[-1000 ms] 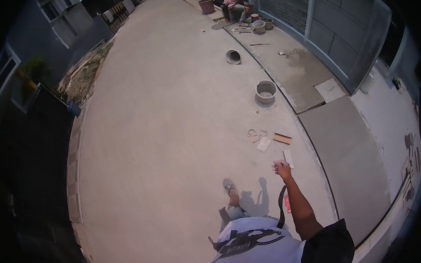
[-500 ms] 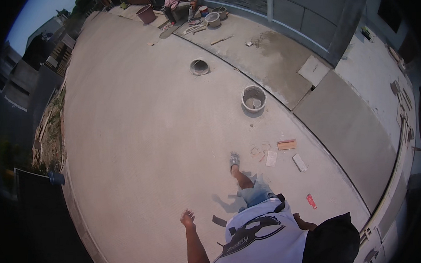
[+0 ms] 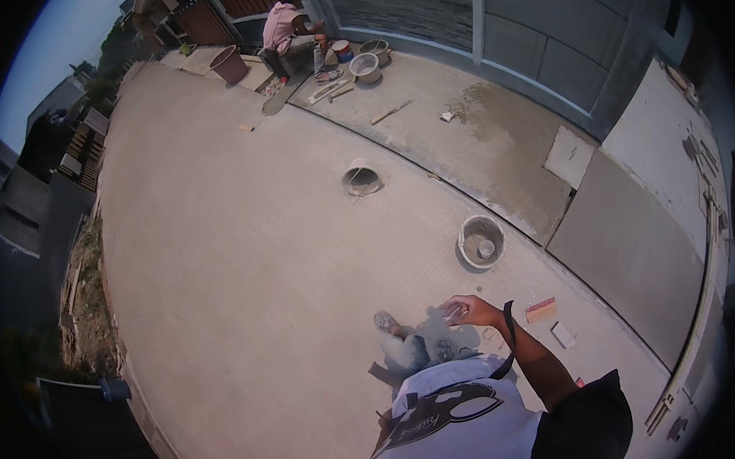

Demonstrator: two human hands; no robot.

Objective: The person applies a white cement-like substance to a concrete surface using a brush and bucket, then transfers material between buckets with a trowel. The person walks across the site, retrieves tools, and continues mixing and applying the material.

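Note:
My right hand (image 3: 467,310) hangs out in front of my body over the pavement, its fingers loosely bent and apart. Nothing shows in its grasp. A dark strap loop (image 3: 510,338) lies by my right forearm. Beyond that hand stands a mortar-stained bucket (image 3: 499,233) with a small cup (image 3: 486,248) inside. The reddish brick (image 3: 541,309) and a pale block (image 3: 563,334) lie on the ground to the right of the hand. My left hand is out of sight beside my shirt.
Farther ahead a second bucket (image 3: 365,165) rests tipped on its side. Another person (image 3: 281,32) in a pink top sits at the far end near several buckets and tools. A narrow groove (image 3: 405,160) runs along the paving, beside grey panelled gates (image 3: 556,49).
My right hand has swung forward into view, while my left hand has gone out of view. The buckets and bricks appear lower and farther right; the seated person appears larger.

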